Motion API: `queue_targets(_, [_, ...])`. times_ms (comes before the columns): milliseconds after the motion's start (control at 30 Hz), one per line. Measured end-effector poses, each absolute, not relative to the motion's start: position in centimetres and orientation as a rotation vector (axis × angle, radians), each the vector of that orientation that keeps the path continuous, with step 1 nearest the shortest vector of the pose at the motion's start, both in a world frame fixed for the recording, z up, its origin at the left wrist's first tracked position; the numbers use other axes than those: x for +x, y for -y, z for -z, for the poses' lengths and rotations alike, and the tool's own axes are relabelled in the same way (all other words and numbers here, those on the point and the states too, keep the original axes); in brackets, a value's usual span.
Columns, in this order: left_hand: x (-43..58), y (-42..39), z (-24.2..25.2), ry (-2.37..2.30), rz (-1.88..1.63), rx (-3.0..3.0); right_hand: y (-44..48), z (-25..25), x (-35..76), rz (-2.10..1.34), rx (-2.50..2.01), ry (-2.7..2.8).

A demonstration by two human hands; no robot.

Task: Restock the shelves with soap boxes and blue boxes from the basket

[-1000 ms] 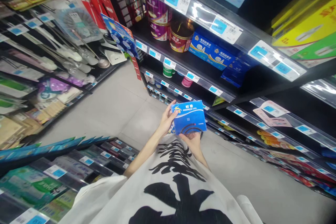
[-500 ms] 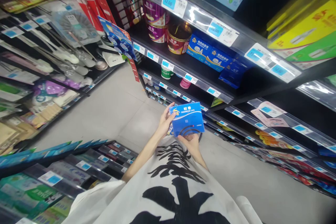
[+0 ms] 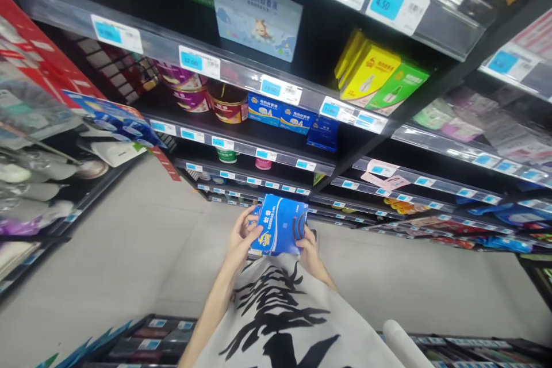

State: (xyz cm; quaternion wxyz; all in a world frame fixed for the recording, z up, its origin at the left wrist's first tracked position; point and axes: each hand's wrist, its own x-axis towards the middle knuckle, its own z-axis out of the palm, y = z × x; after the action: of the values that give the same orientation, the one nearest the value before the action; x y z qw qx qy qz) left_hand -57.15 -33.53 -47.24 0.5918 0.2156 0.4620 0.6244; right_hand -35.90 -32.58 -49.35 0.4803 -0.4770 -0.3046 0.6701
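Observation:
A blue mosquito coil box (image 3: 282, 227) is held in front of my shirt, its printed face turned up toward me and its lettering running sideways. My left hand (image 3: 245, 236) grips its left edge, thumb on the front and fingers behind. At the lower right edge, my right hand (image 3: 308, 250) also has hold of it, with the fingers partly hidden behind the box.
Ahead stands a shelf with blue boxes (image 3: 280, 114), round tins (image 3: 228, 104), yellow-and-green packs (image 3: 382, 77) and a pale blue box (image 3: 259, 14). Price tags line the shelf edges. Hanging goods (image 3: 34, 184) are at left; grey floor (image 3: 172, 241) lies below.
The box has turned counterclockwise in my hands, and my right hand has shifted from its bottom edge to its right edge. My view has swung to the right.

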Motion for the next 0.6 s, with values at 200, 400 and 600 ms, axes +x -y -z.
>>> queue_targets(200, [-53.0,33.2,46.9,-1.027,-1.500,0.441,31.1,48.0,-35.6,-1.548,-1.190,0.374])
queue_targets(400, [-48.6,33.6,46.3,-1.032,-1.438,0.492,30.3,46.1,-36.6,-1.620,-1.148,0.285])
queue_targets(600, [-48.4,33.3,44.9,-0.882,-1.367,0.720,27.8,45.1,-35.6,-1.673,-1.171,0.329])
